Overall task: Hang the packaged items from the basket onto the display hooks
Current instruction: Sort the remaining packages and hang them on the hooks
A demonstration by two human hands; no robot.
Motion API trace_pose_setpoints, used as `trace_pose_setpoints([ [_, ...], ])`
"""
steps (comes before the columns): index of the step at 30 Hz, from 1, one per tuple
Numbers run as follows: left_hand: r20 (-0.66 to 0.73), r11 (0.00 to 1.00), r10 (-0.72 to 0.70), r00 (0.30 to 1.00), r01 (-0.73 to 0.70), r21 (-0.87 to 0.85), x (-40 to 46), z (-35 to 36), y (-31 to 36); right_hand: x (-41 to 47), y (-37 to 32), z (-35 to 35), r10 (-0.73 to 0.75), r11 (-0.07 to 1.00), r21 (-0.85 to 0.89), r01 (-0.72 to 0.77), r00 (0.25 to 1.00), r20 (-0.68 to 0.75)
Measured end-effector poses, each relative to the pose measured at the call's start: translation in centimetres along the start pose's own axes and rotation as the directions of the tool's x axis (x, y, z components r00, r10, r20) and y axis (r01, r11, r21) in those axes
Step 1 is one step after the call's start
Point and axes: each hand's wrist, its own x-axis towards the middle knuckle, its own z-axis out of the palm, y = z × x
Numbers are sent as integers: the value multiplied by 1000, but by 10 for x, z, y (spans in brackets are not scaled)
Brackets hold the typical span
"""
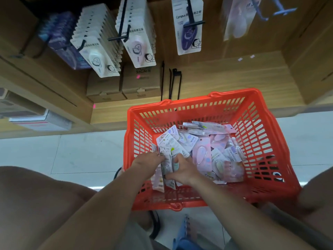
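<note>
An orange plastic basket (266,141) stands on the floor in front of me, holding several loose pink and white packaged items (212,150). My left hand (146,164) and my right hand (183,170) are both inside its near left corner. Together they grip an upright stack of packages (168,152), the left hand on its left side and the right hand on its right side. Above, black display hooks (124,37) on a wooden wall carry rows of white carded packages (138,35). One hook (193,23) holds a purple-item card.
Two cardboard boxes (124,85) sit on the low wooden shelf beneath the hooks. A spare black hook (174,82) leans against the wall behind the basket. My knees frame the view at both lower sides. Pale floor tiles (72,152) lie left of the basket.
</note>
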Motion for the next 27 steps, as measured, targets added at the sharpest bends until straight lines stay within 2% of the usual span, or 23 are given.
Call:
trace_pose_setpoints([
  [5, -38, 999, 28, 999, -29, -23, -1, -7, -1, 6, -7, 6, 37, 994, -105, -40, 999, -22],
  [10, -81, 1000, -4, 997, 5, 10, 1, -7, 0, 15, -3, 7, 2, 1000, -27, -4, 996, -89],
  [15, -63, 997, 23, 998, -19, 71, 1, -5, -2, 19, 10, -9, -43, 999, 1, 43, 999, -8],
  [18, -20, 998, 62, 998, -62, -2, 0, -5, -3, 15, 14, -21, -44, 998, -48, 45, 999, 25],
  [22, -40, 991, 100, 994, -103, -86, -4, -9, -2, 7, 27, -38, -22, 996, -82, 23, 1000, 13],
  [24, -57, 970, 91, 994, -102, -221, -7, -11, 0, 0, 29, -45, -22, 996, -82, 21, 1000, -16],
  [27, -112, 878, 73, 991, -117, -464, -9, -11, 9, -8, 28, -55, -16, 999, -43, 14, 999, -51],
])
